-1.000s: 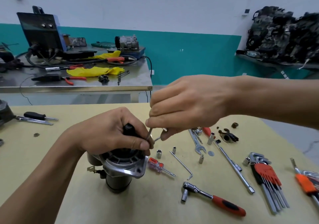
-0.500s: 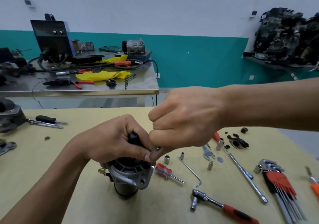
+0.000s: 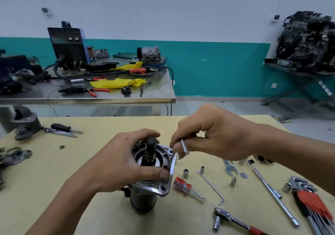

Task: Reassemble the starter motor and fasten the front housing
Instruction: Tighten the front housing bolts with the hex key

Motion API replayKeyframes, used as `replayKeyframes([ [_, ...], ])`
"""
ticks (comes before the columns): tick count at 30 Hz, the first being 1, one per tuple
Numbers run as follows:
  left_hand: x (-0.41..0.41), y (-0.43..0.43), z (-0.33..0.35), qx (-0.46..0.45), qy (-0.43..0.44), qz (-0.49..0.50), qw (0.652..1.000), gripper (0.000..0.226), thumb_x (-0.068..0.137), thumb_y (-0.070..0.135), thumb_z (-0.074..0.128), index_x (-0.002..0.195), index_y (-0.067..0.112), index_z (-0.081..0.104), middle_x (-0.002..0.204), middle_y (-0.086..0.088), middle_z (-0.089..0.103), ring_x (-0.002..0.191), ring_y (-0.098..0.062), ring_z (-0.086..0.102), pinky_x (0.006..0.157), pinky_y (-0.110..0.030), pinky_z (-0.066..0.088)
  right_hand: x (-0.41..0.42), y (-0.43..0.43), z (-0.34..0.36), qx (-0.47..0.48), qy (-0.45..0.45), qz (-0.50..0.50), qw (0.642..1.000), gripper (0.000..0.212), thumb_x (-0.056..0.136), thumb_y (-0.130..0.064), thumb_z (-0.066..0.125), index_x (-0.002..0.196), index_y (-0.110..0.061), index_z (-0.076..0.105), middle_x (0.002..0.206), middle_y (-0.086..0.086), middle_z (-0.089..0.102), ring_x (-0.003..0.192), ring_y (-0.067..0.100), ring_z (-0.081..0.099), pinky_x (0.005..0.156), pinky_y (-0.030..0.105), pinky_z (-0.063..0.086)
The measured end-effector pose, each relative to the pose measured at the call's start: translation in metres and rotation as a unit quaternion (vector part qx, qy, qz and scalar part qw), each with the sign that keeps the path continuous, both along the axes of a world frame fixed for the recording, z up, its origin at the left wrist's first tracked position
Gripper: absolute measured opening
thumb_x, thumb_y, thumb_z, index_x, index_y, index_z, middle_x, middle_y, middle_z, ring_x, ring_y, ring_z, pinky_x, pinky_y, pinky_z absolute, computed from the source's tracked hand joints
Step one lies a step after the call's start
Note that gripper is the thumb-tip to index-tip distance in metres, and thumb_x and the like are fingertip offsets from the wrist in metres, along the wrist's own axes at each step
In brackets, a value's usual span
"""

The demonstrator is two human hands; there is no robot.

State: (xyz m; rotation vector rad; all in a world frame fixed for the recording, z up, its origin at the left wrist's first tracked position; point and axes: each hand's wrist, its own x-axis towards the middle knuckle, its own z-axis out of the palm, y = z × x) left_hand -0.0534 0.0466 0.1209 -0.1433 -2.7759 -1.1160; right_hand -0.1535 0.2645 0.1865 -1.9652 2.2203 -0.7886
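The starter motor (image 3: 143, 201) stands upright on the yellow table, its silver front housing (image 3: 165, 189) on top and the black pinion shaft (image 3: 152, 146) sticking up from the middle. My left hand (image 3: 125, 162) grips the housing rim from the left, thumb pressed on its near edge. My right hand (image 3: 213, 137) pinches a small silver hex key (image 3: 184, 146) just right of the housing, with the key's long arm reaching down along the housing's right edge. Its tip is hidden.
Right of the motor lie a red-handled screwdriver (image 3: 184, 186), small sockets (image 3: 185, 173), a long hex key (image 3: 212, 186), a spanner (image 3: 229, 167), an extension bar (image 3: 272, 193), a ratchet (image 3: 233, 220) and a red hex key set (image 3: 311, 204). A black screwdriver (image 3: 63, 127) lies at left. A cluttered steel bench (image 3: 108, 98) stands behind.
My right hand has turned, bringing the hex key's short arm up and into view between its fingers. My left hand has opened off the shaft top, which now shows. The camera has tilted.
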Motion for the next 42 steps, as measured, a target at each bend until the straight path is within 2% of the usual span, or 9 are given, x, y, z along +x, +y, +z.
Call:
replayKeyframes([
  [3,-0.003,-0.006,-0.001,0.037,-0.01,-0.014,0.999,0.076,0.05,0.066,0.086,0.116,0.032,0.068,0.108,0.016,0.074,0.1,-0.003,0.07,0.088,-0.024,0.054,0.002,-0.007,0.008,0.021,0.049,0.027,0.998,0.014,0.091,-0.011,0.07,0.103,-0.009,0.077,0.082,-0.018,0.065,0.071,-0.005,0.063,0.066,0.012,0.047],
  [11,-0.011,-0.019,0.0,0.059,-0.023,-0.084,0.994,0.055,0.058,0.043,0.094,0.107,0.032,0.07,0.103,0.007,0.074,0.096,-0.014,0.071,0.077,-0.016,0.051,0.008,-0.022,0.019,0.035,0.083,0.101,0.991,0.014,0.091,-0.007,0.07,0.103,-0.007,0.077,0.076,-0.009,0.065,0.065,0.012,0.063,0.061,0.022,0.047],
  [16,-0.011,-0.015,0.0,0.068,-0.019,-0.106,0.992,0.052,0.06,0.033,0.098,0.105,0.03,0.071,0.097,0.007,0.074,0.087,-0.01,0.07,0.072,-0.012,0.049,0.013,-0.026,0.015,0.021,0.107,0.14,0.984,0.014,0.09,-0.005,0.069,0.102,-0.003,0.076,0.079,0.002,0.071,0.068,0.014,0.061,0.065,0.018,0.045],
  [19,-0.009,-0.012,-0.001,0.054,-0.008,-0.1,0.993,0.054,0.057,0.034,0.099,0.102,0.034,0.071,0.1,0.01,0.073,0.094,-0.009,0.07,0.077,-0.015,0.052,0.004,-0.022,0.02,-0.019,0.059,0.086,0.994,0.012,0.09,-0.007,0.07,0.1,-0.006,0.077,0.076,-0.006,0.07,0.066,0.01,0.067,0.064,0.026,0.053],
  [21,-0.006,-0.008,-0.002,0.046,-0.011,-0.095,0.994,0.063,0.053,0.042,0.1,0.108,0.033,0.07,0.108,0.011,0.072,0.103,-0.008,0.07,0.086,-0.022,0.055,-0.004,-0.016,0.025,-0.059,0.038,0.037,0.997,0.011,0.091,-0.011,0.068,0.098,-0.007,0.077,0.078,-0.004,0.074,0.07,0.009,0.071,0.064,0.035,0.057],
  [23,-0.004,-0.005,-0.003,0.05,-0.016,-0.099,0.994,0.069,0.052,0.043,0.099,0.113,0.033,0.069,0.113,0.013,0.071,0.107,-0.006,0.068,0.089,-0.02,0.054,-0.008,-0.01,0.03,-0.088,0.042,0.017,0.995,0.013,0.092,-0.015,0.066,0.098,-0.008,0.076,0.078,-0.002,0.075,0.072,0.011,0.073,0.063,0.038,0.058],
  [33,0.002,0.0,-0.003,0.058,-0.002,-0.074,0.996,0.071,0.048,0.042,0.101,0.112,0.034,0.07,0.117,0.02,0.071,0.109,0.0,0.067,0.091,-0.015,0.052,-0.006,-0.012,0.008,-0.057,0.08,-0.02,0.995,0.011,0.093,-0.012,0.067,0.096,-0.008,0.077,0.079,-0.004,0.075,0.071,0.008,0.07,0.064,0.023,0.054],
  [37,0.004,-0.001,-0.005,0.057,0.003,-0.068,0.996,0.072,0.049,0.04,0.101,0.113,0.032,0.07,0.118,0.02,0.071,0.11,0.0,0.067,0.09,-0.012,0.051,-0.005,-0.019,0.003,-0.07,0.082,-0.019,0.994,0.011,0.093,-0.013,0.067,0.096,-0.008,0.077,0.078,-0.004,0.075,0.069,0.008,0.068,0.063,0.025,0.052],
  [42,0.002,-0.001,-0.01,0.065,0.013,-0.058,0.996,0.073,0.048,0.043,0.1,0.114,0.031,0.07,0.116,0.019,0.072,0.111,-0.001,0.067,0.094,-0.016,0.052,-0.005,-0.023,0.002,-0.072,0.056,-0.011,0.996,0.011,0.092,-0.013,0.069,0.09,-0.006,0.077,0.074,-0.005,0.074,0.064,0.001,0.064,0.061,0.008,0.042],
])
